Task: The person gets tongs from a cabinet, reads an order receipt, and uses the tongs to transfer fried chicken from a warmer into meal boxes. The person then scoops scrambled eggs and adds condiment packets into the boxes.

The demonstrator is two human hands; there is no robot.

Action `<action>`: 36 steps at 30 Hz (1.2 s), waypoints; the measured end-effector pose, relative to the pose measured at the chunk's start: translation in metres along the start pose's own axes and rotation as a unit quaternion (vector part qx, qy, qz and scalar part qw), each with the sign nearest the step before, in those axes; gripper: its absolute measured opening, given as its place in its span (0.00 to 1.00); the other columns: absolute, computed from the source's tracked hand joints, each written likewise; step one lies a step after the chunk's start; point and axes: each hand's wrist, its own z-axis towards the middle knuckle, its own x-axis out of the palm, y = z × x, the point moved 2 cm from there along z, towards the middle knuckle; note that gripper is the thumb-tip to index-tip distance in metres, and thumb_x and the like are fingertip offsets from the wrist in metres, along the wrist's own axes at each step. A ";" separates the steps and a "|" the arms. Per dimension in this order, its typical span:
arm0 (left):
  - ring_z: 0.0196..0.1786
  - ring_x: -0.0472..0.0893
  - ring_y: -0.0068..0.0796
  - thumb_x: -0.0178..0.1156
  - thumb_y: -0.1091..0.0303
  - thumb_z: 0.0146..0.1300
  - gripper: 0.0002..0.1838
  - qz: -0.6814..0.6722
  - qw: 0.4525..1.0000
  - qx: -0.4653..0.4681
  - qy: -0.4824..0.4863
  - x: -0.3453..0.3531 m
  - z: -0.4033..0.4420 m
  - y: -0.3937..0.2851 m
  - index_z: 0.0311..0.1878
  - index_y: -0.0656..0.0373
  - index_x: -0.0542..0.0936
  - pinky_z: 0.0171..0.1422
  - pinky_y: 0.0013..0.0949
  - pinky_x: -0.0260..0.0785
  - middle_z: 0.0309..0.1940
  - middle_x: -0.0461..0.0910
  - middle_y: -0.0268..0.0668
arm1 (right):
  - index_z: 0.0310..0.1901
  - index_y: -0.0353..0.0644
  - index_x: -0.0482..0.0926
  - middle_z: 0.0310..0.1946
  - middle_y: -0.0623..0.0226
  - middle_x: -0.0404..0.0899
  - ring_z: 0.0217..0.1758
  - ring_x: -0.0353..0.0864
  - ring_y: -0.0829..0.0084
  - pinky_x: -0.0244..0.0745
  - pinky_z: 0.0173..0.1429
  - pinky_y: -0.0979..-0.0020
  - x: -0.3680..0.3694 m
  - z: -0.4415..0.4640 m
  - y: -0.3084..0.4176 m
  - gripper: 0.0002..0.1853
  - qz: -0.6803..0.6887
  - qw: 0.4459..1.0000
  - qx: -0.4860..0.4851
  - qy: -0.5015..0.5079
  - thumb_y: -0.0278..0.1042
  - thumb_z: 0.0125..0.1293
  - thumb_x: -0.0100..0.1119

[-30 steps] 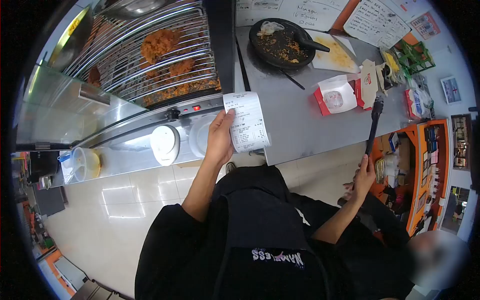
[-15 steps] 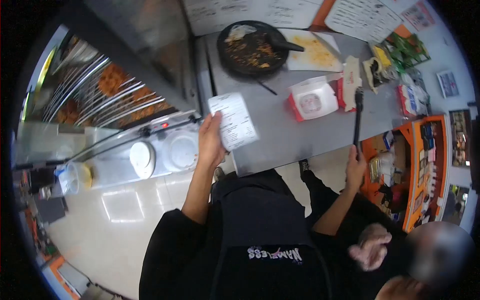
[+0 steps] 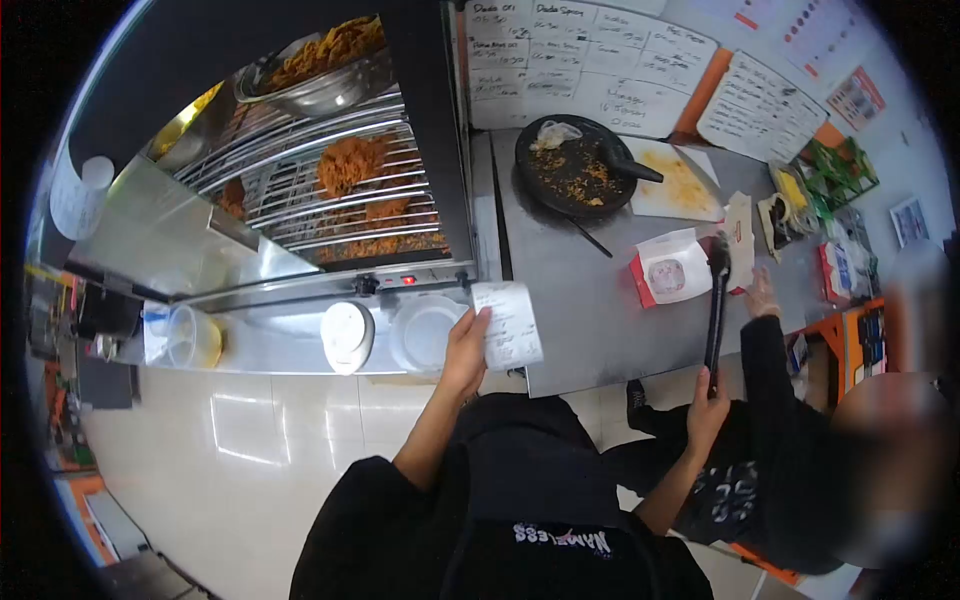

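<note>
My left hand point(image 3: 466, 354) pinches a printed paper receipt point(image 3: 514, 335) over the counter's front left corner. In my right hand point(image 3: 708, 412) is the handle end of black tongs point(image 3: 716, 320), which point away from me. Their tips lie over the second red and white box point(image 3: 740, 235); whether anything sits between them I cannot make out. Just left of the tongs, an open red and white takeaway box point(image 3: 650, 285) holds a round item with a reddish print. A co-worker's hand point(image 3: 762, 295), seemingly gloved, is by the second box's right side.
A black mortar point(image 3: 540, 185) with a pestle and crumbly contents stands at the back, beside a stained white board point(image 3: 665, 190). To the left, a heated cabinet point(image 3: 430, 130) holds fried pieces on racks. White lids point(image 3: 348, 335) lie below it. The co-worker point(image 3: 790, 440) stands close on my right.
The view has shifted, showing more of the cabinet and whiteboard. The co-worker's hand has moved forward to the boxes on the counter. My hands still hold the receipt and tongs.
</note>
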 end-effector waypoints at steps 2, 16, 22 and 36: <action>0.48 0.80 0.29 0.48 0.64 0.73 0.16 0.012 1.000 -0.004 -0.002 -0.023 -0.006 -0.001 0.55 0.66 0.71 0.55 0.34 0.74 0.47 0.79 0.40 | 0.55 0.28 0.74 0.46 0.50 0.78 0.49 0.77 0.62 0.69 0.54 0.66 -0.020 -0.032 0.032 0.24 0.042 0.995 -0.072 0.055 0.42 0.66 0.58; 0.50 0.78 0.29 0.49 0.64 0.72 0.15 0.007 0.999 -0.005 -0.038 -0.141 -0.081 -0.036 0.55 0.64 0.71 0.57 0.35 0.71 0.47 0.77 0.38 | 0.56 0.27 0.68 0.41 0.50 0.72 0.37 0.81 0.56 0.80 0.35 0.63 0.136 -0.140 0.317 0.35 -0.127 0.877 -0.451 0.110 0.52 0.60 0.61; 0.49 0.79 0.27 0.49 0.64 0.73 0.14 -0.032 0.996 0.018 -0.084 -0.174 -0.112 -0.033 0.52 0.65 0.73 0.53 0.31 0.72 0.47 0.78 0.38 | 0.55 0.27 0.71 0.40 0.48 0.75 0.43 0.81 0.50 0.80 0.40 0.58 0.164 -0.132 0.362 0.32 -0.167 0.875 -0.421 0.170 0.53 0.64 0.55; 0.51 0.79 0.31 0.49 0.64 0.72 0.13 0.002 1.000 -0.007 -0.029 -0.158 -0.099 -0.040 0.52 0.60 0.72 0.56 0.38 0.74 0.49 0.77 0.38 | 0.40 0.33 0.82 0.26 0.43 0.79 0.34 0.81 0.47 0.74 0.42 0.55 0.158 -0.096 0.331 0.24 0.074 0.904 -0.349 0.236 0.51 0.62 0.59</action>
